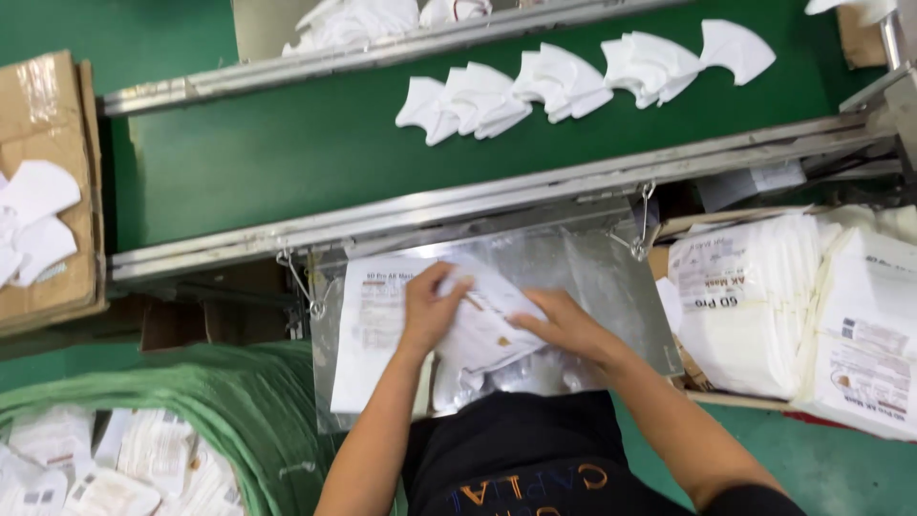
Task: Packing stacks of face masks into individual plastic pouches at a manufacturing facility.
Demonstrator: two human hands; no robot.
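I'm looking straight down at the desk (611, 277), a shiny metal tray hung by hooks just under the green belt (287, 153). Both hands are together at its middle, meeting on one pouch (492, 325), a white printed packet with a clear part.

My left hand (430, 311) comes in from the near edge and curls its fingers over the pouch's far left end, closed around the edge. My right hand (564, 325) lies flatter on the right side, fingers pressing the pouch from there; I judge it a pinch, though the fingertips are partly hidden under the film.

The pouch's long axis runs roughly from the desk's far left toward its near right, tilted, so the left hand holds the far end and the right hand the near one. Neither hand is nearer; they sit at either end, almost touching.

Under the pouch lies a flat sheet (368, 334) of the same printed white, toward the desk's left edge. Beyond the right edge, a box holds stacked packs (755, 306). Up on the belt, a row of white masks (573, 81) rides well apart from my hands. Bottom left, a green sack (239, 401) holds filled packets.
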